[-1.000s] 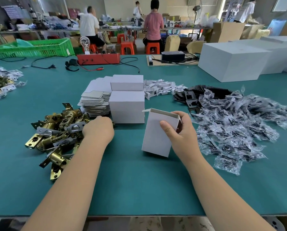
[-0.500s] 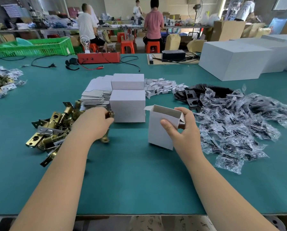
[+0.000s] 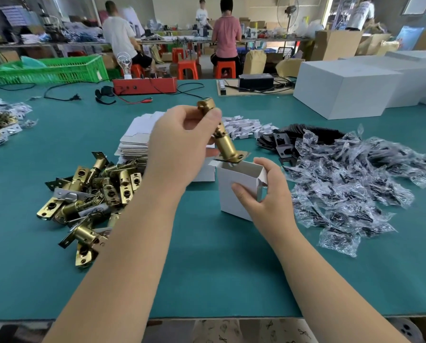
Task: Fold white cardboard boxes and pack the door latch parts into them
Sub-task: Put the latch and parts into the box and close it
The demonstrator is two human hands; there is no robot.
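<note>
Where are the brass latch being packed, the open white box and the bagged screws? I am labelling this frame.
brass latch [image 3: 225,142], head view, on its round barrel.
open white box [image 3: 231,194], head view, on its front wall.
bagged screws [image 3: 355,184], head view, mid-pile.

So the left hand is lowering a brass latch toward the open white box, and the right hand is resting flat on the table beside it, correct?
Not quite. In the head view the right hand is not flat on the table: it grips the open white box, thumb on its front. The left hand does hold the brass latch tilted above the box's opening.
</note>
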